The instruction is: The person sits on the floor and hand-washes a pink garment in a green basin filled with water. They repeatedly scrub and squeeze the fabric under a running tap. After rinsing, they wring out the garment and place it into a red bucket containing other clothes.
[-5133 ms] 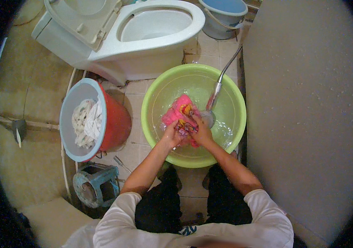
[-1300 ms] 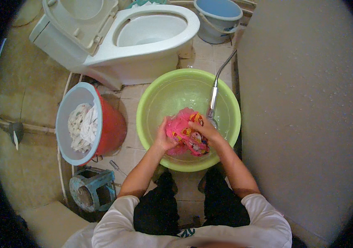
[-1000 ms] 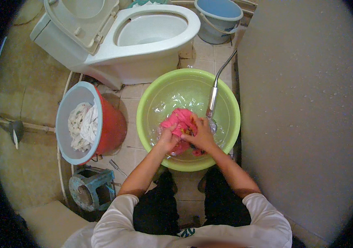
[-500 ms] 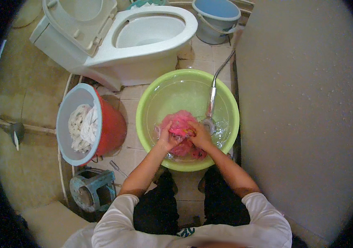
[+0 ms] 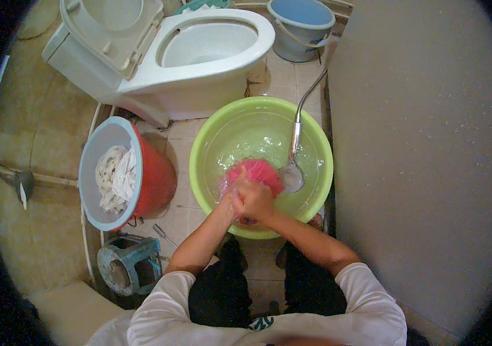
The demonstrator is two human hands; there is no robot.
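Observation:
A wet pink cloth (image 5: 262, 173) is bunched in the water of a round lime-green basin (image 5: 197, 151). My right hand (image 5: 256, 199) is closed over the cloth near the basin's front edge. Pressed up against it, my left hand (image 5: 235, 196) also grips the cloth, its fingers partly hidden behind the right. The cloth's near end is mostly covered by my hands. Beside the cloth on the right, a silver shower head (image 5: 292, 177) rests in the basin, its handle leaning on the far right rim.
Left of the basin stands a red bucket (image 5: 156, 173) topped by a pale blue tub (image 5: 91, 190) of white cloths (image 5: 120, 176). A blue stool (image 5: 130, 265) sits nearer. Beyond are a white toilet (image 5: 200, 81) and a grey-blue bucket (image 5: 298, 37). A grey wall (image 5: 419, 144) borders the right side.
My hands have come together, the right moving left across to the left one. The spread pink cloth is now gathered into a tighter bunch, and the shower head is more exposed.

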